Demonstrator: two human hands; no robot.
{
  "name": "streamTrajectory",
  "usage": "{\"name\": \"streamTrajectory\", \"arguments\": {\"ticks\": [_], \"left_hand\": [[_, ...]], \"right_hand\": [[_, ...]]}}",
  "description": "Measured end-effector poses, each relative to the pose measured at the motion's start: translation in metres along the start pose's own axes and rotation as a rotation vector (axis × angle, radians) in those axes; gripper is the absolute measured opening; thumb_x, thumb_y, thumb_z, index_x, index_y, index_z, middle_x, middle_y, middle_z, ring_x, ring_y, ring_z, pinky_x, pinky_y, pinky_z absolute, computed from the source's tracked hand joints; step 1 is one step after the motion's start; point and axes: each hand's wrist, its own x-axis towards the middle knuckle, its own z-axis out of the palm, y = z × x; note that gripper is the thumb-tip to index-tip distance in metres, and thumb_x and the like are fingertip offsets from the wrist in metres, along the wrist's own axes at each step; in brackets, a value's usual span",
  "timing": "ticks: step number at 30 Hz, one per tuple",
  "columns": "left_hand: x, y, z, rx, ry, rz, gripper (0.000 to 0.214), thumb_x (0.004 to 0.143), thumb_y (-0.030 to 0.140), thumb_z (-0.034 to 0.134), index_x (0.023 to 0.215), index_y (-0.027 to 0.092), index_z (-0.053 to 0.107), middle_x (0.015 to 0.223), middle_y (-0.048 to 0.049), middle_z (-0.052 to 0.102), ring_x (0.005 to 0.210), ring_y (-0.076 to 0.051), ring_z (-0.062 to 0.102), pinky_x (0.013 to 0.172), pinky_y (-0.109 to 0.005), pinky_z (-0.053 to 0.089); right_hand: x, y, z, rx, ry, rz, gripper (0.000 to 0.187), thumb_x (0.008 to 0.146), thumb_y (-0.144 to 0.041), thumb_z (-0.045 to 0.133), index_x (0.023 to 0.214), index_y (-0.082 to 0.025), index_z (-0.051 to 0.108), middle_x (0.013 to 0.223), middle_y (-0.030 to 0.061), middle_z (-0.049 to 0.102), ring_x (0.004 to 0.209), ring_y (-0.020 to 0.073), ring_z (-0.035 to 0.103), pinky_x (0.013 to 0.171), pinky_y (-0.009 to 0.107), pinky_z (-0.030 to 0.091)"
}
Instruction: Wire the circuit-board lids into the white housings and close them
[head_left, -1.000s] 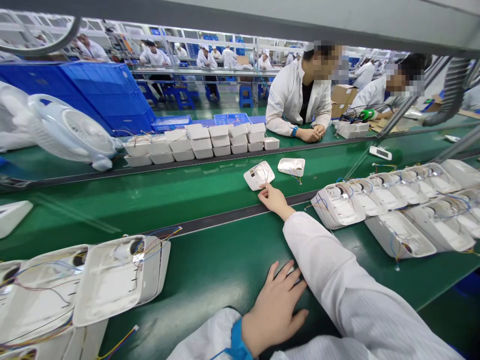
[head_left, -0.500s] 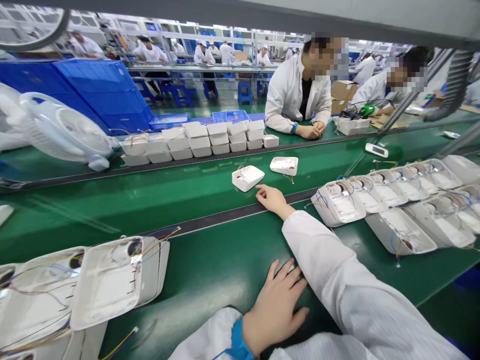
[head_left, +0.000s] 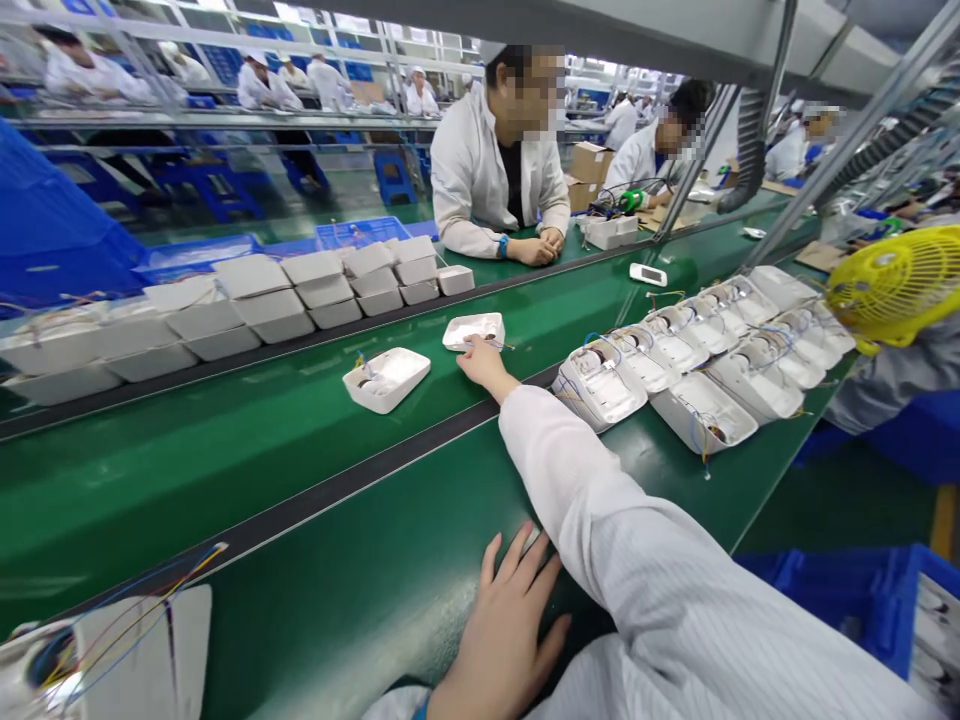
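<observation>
My left hand (head_left: 504, 633) lies flat on the green bench near me, fingers spread, holding nothing. My right arm reaches far forward over the belt. My right hand (head_left: 481, 362) touches the near edge of a white plastic housing (head_left: 472, 329) lying open side up; the fingers are partly hidden behind the hand. A second white housing (head_left: 387, 378) with wires inside sits on the belt to its left, apart from the hand.
A row of wired white housings (head_left: 679, 365) lies at my right. White boxes (head_left: 300, 290) are stacked along the far side of the belt. A person in a white coat (head_left: 495, 170) leans on the far bench. A yellow fan (head_left: 892, 285) stands at the right.
My right hand let go of the first housing, which now lies flat further left, and moved right onto the second housing. The view swung to the right. My left hand stayed flat.
</observation>
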Motion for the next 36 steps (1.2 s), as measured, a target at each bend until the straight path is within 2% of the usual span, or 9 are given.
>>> {"name": "streamTrajectory", "arguments": {"ticks": [6,12,17,21,25,27,29,33,36], "left_hand": [[0.003,-0.005,0.005,0.001,0.007,0.019,0.06,0.086,0.026,0.057,0.143,0.032,0.04,0.154,-0.0039,0.039,0.144,-0.036,0.03,0.112,-0.07,0.026],[0.001,0.001,-0.002,-0.018,0.02,-0.001,0.062,0.084,0.02,0.056,0.142,0.031,0.04,0.154,-0.0031,0.038,0.145,-0.035,0.028,0.115,-0.068,0.022],[-0.001,0.007,-0.008,-0.046,0.028,-0.026,0.059,0.082,0.021,0.058,0.139,0.031,0.043,0.154,-0.0016,0.039,0.146,-0.032,0.026,0.117,-0.066,0.019],[-0.002,0.007,-0.007,-0.049,0.041,-0.025,0.059,0.083,0.025,0.059,0.14,0.031,0.043,0.153,-0.0035,0.041,0.145,-0.032,0.028,0.116,-0.066,0.02],[-0.003,0.002,-0.002,-0.017,0.067,0.002,0.05,0.088,0.03,0.055,0.137,0.027,0.048,0.152,-0.0069,0.041,0.144,-0.034,0.03,0.115,-0.067,0.021],[-0.003,-0.001,0.001,0.001,0.087,0.015,0.046,0.089,0.031,0.053,0.135,0.026,0.051,0.152,-0.0078,0.042,0.144,-0.034,0.032,0.115,-0.066,0.022],[-0.002,-0.003,0.003,0.012,0.103,0.033,0.046,0.09,0.03,0.053,0.135,0.026,0.051,0.152,-0.0078,0.043,0.143,-0.034,0.033,0.114,-0.065,0.024],[-0.002,-0.006,0.006,0.025,0.123,0.053,0.045,0.091,0.031,0.051,0.136,0.028,0.05,0.151,-0.0065,0.043,0.143,-0.033,0.034,0.114,-0.065,0.025],[-0.002,-0.007,0.007,0.034,0.135,0.055,0.044,0.093,0.033,0.049,0.136,0.027,0.05,0.151,-0.0071,0.043,0.142,-0.034,0.034,0.114,-0.066,0.025]], "right_hand": [[-0.006,-0.004,0.002,-0.191,-0.032,0.014,0.044,0.089,-0.022,0.052,0.133,-0.021,0.047,0.11,0.0078,0.069,0.103,0.0245,0.063,0.09,0.036,0.049],[-0.015,-0.001,-0.032,-0.342,0.029,0.147,0.037,0.093,-0.023,0.047,0.129,-0.014,0.047,0.112,0.018,0.067,0.101,0.0287,0.065,0.084,0.041,0.049],[-0.035,-0.005,-0.051,-0.357,0.046,0.07,0.032,0.093,-0.03,0.055,0.119,-0.013,0.059,0.109,0.0194,0.069,0.103,0.0301,0.065,0.087,0.04,0.048],[-0.071,-0.024,-0.051,-0.334,0.039,-0.042,0.032,0.091,-0.043,0.06,0.11,-0.018,0.067,0.1,0.0121,0.074,0.099,0.0253,0.068,0.088,0.032,0.047],[-0.138,-0.037,-0.059,-0.301,0.054,-0.138,0.035,0.088,-0.054,0.061,0.109,-0.026,0.069,0.097,0.0031,0.075,0.097,0.0196,0.069,0.085,0.025,0.047],[-0.181,-0.037,-0.078,-0.259,0.082,-0.241,0.036,0.088,-0.058,0.06,0.104,-0.028,0.07,0.094,0.0002,0.076,0.089,0.0171,0.07,0.081,0.022,0.047],[-0.222,-0.032,-0.11,-0.246,0.149,-0.316,0.037,0.088,-0.06,0.058,0.097,-0.027,0.072,0.088,0.0004,0.076,0.079,0.0161,0.071,0.075,0.023,0.048],[-0.279,-0.012,-0.202,-0.397,0.441,-0.276,0.039,0.088,-0.06,0.057,0.091,-0.023,0.072,0.071,0.0023,0.074,0.06,0.016,0.067,0.064,0.026,0.048],[-0.302,0.01,-0.261,-0.517,0.467,-0.26,0.04,0.086,-0.06,0.058,0.082,-0.022,0.069,0.069,0.0033,0.072,0.057,0.0162,0.066,0.058,0.026,0.046]]}}
